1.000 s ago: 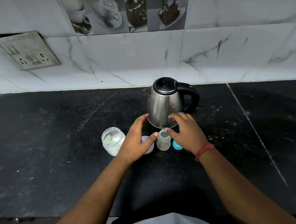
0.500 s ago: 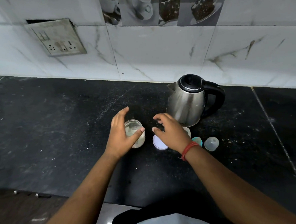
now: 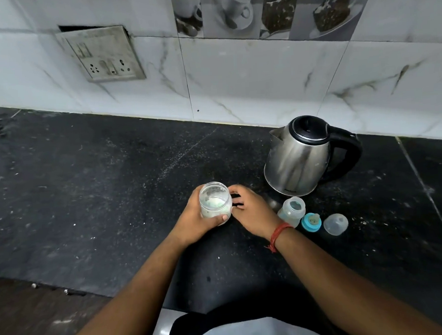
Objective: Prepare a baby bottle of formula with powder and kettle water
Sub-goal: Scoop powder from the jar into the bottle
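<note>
Fingers of the left hand (image 3: 192, 220) are wrapping around the powder jar (image 3: 215, 203), with the thumb pressing its near wall, and the jar is being held open-mouthed just off the black counter (image 3: 88, 200). A second ago this jar was standing untouched at the left of the group; half a second ago the left hand was only closing on it, so the jar is now secured for dosing. The right hand (image 3: 253, 211) is resting just beside the jar with its fingers curling loosely at the jar's right side; whether it is gripping anything beneath the palm cannot be told. The pale lid seen under that hand half a second ago is no longer showing. To the right, the baby bottle (image 3: 292, 211) is standing open and upright, apparently without water, near the right wrist. The blue teat ring (image 3: 311, 222) and the clear cap (image 3: 335, 224) are lying beside it, apart from each other. The steel kettle (image 3: 299, 160) is standing closed behind them, spout toward the left. Judging from this layout, powder transfer is coming next and the kettle water is yet to be poured.
</note>
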